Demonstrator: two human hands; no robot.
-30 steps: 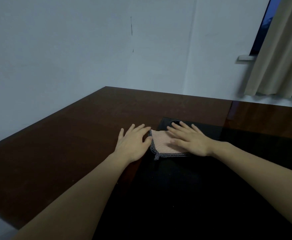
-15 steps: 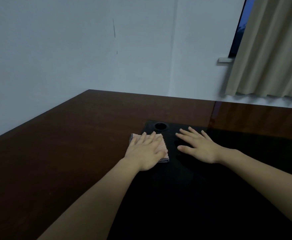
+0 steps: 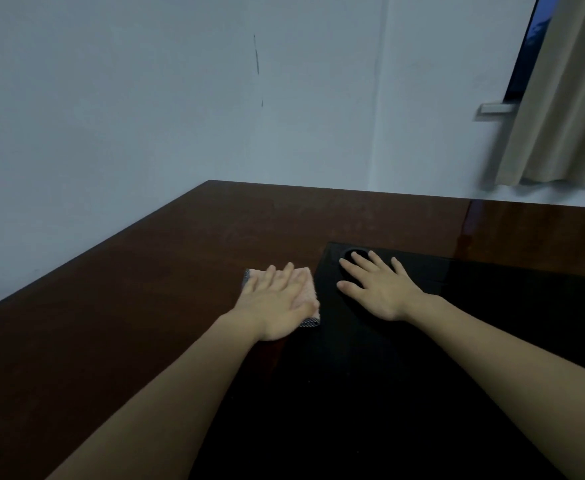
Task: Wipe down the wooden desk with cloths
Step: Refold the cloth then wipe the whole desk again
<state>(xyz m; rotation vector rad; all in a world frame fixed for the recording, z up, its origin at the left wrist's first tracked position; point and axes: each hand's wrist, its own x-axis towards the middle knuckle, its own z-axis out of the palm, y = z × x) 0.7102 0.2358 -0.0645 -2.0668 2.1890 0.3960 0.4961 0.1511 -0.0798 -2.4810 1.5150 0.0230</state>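
Left hand (image 3: 277, 303) lies flat, fingers straight, pressing the pink cloth (image 3: 305, 289) onto the wooden desk (image 3: 128, 306), nothing gripped. At its 3 o'clock, right hand (image 3: 381, 289) rests flat on the black panel (image 3: 492, 323), empty. We judge most of the desk still unwiped.

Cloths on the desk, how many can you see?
1. The pink cloth lies on the wooden desk under the left hand, beside the black pad. Others may be out of view.
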